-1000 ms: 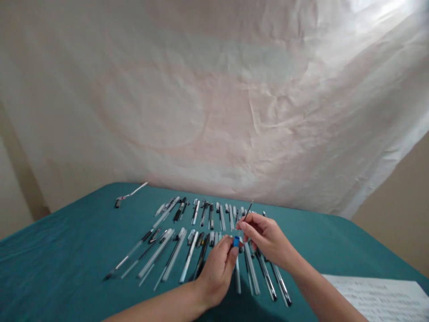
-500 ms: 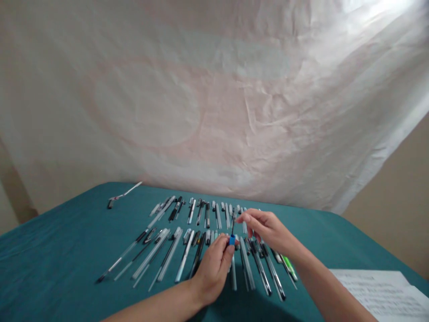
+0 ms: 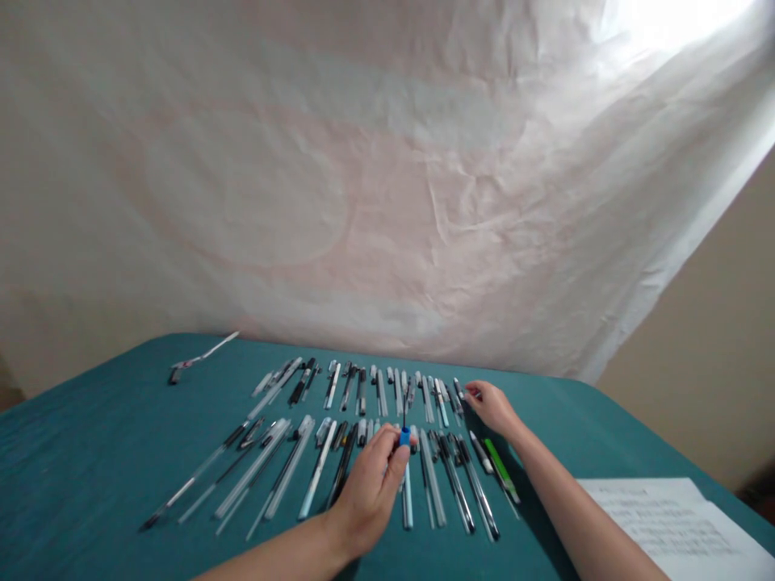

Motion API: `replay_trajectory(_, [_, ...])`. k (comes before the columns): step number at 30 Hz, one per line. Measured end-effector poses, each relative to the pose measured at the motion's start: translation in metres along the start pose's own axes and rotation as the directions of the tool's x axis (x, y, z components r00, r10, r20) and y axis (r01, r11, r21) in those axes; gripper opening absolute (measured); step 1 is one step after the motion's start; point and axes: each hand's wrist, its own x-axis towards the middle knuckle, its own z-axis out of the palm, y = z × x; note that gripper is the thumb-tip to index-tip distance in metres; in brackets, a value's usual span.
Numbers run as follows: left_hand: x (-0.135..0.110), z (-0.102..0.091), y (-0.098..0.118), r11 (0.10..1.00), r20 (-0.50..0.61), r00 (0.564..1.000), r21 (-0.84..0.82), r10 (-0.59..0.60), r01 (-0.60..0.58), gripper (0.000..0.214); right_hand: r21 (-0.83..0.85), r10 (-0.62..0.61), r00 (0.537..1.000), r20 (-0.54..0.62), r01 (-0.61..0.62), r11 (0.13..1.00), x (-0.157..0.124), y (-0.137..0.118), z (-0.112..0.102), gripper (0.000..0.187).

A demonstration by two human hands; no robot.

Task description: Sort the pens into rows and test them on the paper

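My left hand (image 3: 372,488) is closed around a small blue cylindrical piece (image 3: 405,436), with a thin dark rod (image 3: 405,410) standing upright out of its top. Whatever continues below the blue piece is hidden in the palm. At the right end of the back row of pen parts, my right hand (image 3: 493,407) reaches down with bent fingers drawn together. Its fingertips are beside a dark and clear pen (image 3: 458,390). What they pinch, if anything, is too small to make out.
Clear and black pen barrels, caps and refills lie in two rows on the teal cloth (image 3: 97,452). A bright green pen part (image 3: 501,468) lies right of the front row. Written paper sheets (image 3: 659,516) rest at right. A toothbrush-like white stick (image 3: 211,349) lies far left.
My right hand has moved from beside the upright rod to the right end of the back row. My left hand still grips the blue piece. The view has shifted slightly right.
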Motion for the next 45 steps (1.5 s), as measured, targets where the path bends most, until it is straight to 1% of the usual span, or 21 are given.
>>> replay_trajectory(5, [0.0, 0.0, 0.001, 1.0, 0.011, 1.0, 0.003, 0.001, -0.001, 0.029, -0.042, -0.02, 0.999, 0.027, 0.021, 0.999, -0.001, 0.002, 0.009, 0.037])
replay_trajectory(10, [0.0, -0.001, 0.003, 1.0, 0.025, 1.0, -0.004, 0.004, -0.004, 0.028, -0.085, -0.038, 0.999, 0.03, 0.04, 0.996, 0.0, 0.005, 0.013, 0.033])
replay_trajectory(14, [0.001, -0.003, 0.004, 1.0, 0.053, 0.999, 0.011, 0.008, -0.009, 0.029, -0.109, -0.044, 0.998, 0.034, 0.047, 0.993, 0.0, 0.008, 0.015, 0.035])
replay_trajectory(20, [0.0, -0.002, 0.002, 1.0, 0.041, 0.999, 0.011, 0.014, -0.015, 0.028, -0.143, -0.044, 0.999, 0.033, 0.048, 0.989, 0.001, 0.009, 0.016, 0.033])
replay_trajectory(23, [0.0, -0.002, 0.0, 1.0, 0.026, 1.0, 0.014, 0.012, -0.012, 0.028, -0.173, -0.021, 1.0, 0.012, 0.022, 0.985, 0.001, 0.012, 0.015, 0.029])
replay_trajectory(25, [0.0, -0.001, -0.001, 1.0, 0.038, 0.999, 0.017, 0.006, -0.007, 0.028, -0.2, 0.006, 1.0, -0.013, -0.008, 0.98, 0.001, 0.014, 0.014, 0.026])
replay_trajectory(29, [-0.001, -0.001, -0.003, 1.0, 0.05, 0.999, 0.009, 0.006, -0.006, 0.029, -0.252, 0.049, 0.997, -0.059, -0.062, 0.966, -0.001, 0.016, 0.012, 0.024])
replay_trajectory(33, [-0.001, -0.001, -0.004, 1.0, 0.043, 0.999, 0.002, 0.012, -0.012, 0.028, -0.294, 0.073, 0.995, -0.071, -0.091, 0.951, -0.003, 0.013, 0.009, 0.023])
replay_trajectory(39, [-0.001, 0.0, -0.002, 1.0, 0.063, 0.998, -0.011, 0.006, -0.005, 0.028, -0.366, 0.121, 0.992, -0.037, -0.127, 0.922, -0.006, 0.006, 0.002, 0.021])
replay_trajectory(45, [0.0, -0.001, -0.002, 1.0, 0.068, 0.998, -0.009, 0.005, -0.005, 0.028, -0.445, 0.188, 0.98, 0.066, -0.139, 0.884, -0.004, 0.003, -0.011, 0.016])
